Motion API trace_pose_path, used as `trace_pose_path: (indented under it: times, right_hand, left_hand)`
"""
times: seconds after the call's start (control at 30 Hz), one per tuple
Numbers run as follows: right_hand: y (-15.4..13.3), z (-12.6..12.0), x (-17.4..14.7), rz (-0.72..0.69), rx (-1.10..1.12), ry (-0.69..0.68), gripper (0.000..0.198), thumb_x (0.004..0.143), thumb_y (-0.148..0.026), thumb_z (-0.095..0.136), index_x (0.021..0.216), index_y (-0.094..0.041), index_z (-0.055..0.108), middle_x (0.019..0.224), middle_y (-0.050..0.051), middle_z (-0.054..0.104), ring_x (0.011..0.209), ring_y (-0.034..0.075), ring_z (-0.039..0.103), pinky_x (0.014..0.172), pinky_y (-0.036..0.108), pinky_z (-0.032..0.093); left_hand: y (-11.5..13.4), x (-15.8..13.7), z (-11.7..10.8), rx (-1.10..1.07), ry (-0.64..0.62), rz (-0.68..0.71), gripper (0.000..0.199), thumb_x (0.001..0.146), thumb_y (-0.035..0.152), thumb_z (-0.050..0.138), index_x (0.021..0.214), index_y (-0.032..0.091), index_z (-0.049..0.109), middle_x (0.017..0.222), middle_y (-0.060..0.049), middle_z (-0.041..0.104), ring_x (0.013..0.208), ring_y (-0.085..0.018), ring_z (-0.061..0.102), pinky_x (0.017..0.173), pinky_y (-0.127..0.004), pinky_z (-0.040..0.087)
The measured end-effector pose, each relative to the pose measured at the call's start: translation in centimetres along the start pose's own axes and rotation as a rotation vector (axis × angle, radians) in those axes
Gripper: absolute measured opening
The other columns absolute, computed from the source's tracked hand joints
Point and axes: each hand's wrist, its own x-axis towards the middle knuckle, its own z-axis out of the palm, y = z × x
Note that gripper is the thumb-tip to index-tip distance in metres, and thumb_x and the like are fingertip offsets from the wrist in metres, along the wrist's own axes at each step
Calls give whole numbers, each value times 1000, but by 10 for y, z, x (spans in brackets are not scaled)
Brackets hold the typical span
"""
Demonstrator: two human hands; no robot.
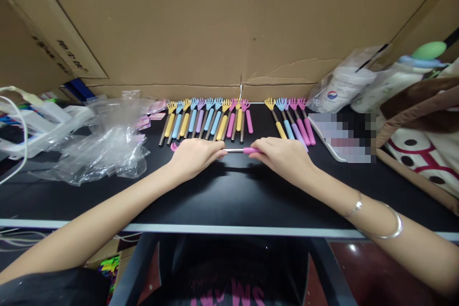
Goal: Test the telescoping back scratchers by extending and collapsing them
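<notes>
Between my two hands a pink back scratcher (234, 151) lies level, just above the black tabletop. My left hand (195, 155) is closed round its metal shaft near the claw end; a bit of the pink claw pokes out at the left. On the pink handle end my right hand (283, 155) is closed. Behind my left hand several back scratcher shafts and loose coloured grips (214, 122) stand in a row, with claws in yellow, blue, purple and pink pointing away. A smaller group of back scratchers with grips fitted (303, 125) lies behind my right hand.
Clear plastic bags (107, 148) are heaped at the left, by a white power strip (53, 129). On the right are a bagged white cup (346, 88), a blurred-out phone-like object (328, 141) and a brown and white bag (416, 138). Cardboard (201, 24) walls the back.
</notes>
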Motion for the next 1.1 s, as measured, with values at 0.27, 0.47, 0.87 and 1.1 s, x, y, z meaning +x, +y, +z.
trace_pose_path:
  times: [0.27,0.47,0.87,1.1]
  right_hand:
    - [3,-7,3,-59,-29,30,45,96,-49,36,77,-18,63,71,3,65,66,12,54,54,26,25]
    - [9,-7,2,-17,17,48,37,95,-46,42,85,-20,65,75,2,67,68,12,58,54,25,27]
    - [15,-2,7,186,760,-233,41,94,-49,39,84,-18,63,79,3,66,72,14,58,66,24,36]
    - [21,-1,11,222,923,-384,50,89,-57,40,77,-15,64,61,-1,50,57,11,42,59,25,33]
  left_hand:
    - [3,3,0,-442,-143,-44,38,99,41,34,93,24,67,60,5,58,60,-12,57,58,-20,33]
    - [3,8,-2,-345,41,-28,34,95,44,45,110,26,70,82,0,72,71,-15,63,63,-22,38]
    - [4,20,-10,301,477,334,31,98,39,44,102,27,72,65,-1,64,65,-13,56,53,-25,30]
    - [6,26,2,353,630,427,24,96,34,49,95,25,71,64,2,62,61,-11,54,52,-26,30]
